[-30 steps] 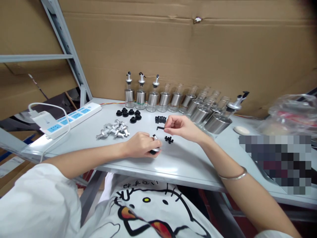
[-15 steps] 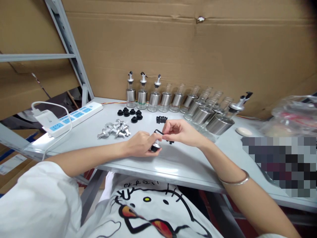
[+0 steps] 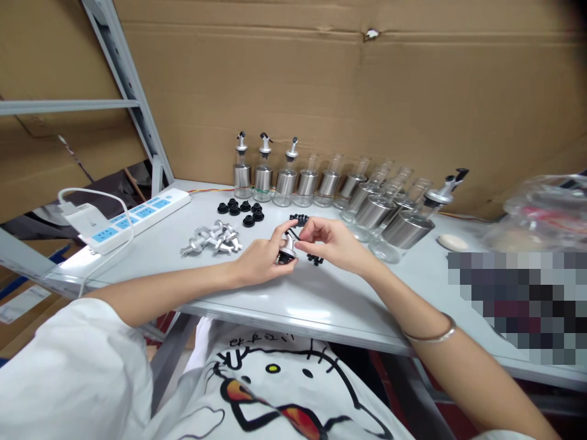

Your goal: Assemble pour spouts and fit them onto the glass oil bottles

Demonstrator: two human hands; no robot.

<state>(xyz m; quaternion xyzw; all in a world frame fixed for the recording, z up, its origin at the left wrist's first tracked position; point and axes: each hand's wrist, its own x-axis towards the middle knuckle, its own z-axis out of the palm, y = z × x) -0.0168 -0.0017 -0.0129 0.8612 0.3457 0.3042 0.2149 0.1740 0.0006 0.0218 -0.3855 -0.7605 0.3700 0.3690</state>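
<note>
My left hand is closed around a silver bottle pourer with a black stopper at its base, held upright above the table. At the pourer's tip is a small black flap cap, pinched between the thumb and fingers of my right hand. Whether the cap is fixed to the tip cannot be made out. Small black caps lie behind and below my right hand. To the left are a heap of silver pourer spouts and several black rubber stoppers.
Glass bottles with steel sleeves line the back of the table; several have pourers fitted. A power strip with a white charger lies at the left. On the right are a white oval object and a plastic bag.
Both hands have lifted slightly with the pourer. My right fingers have moved in closer to its tip, and my left index finger now reaches up beside it.
</note>
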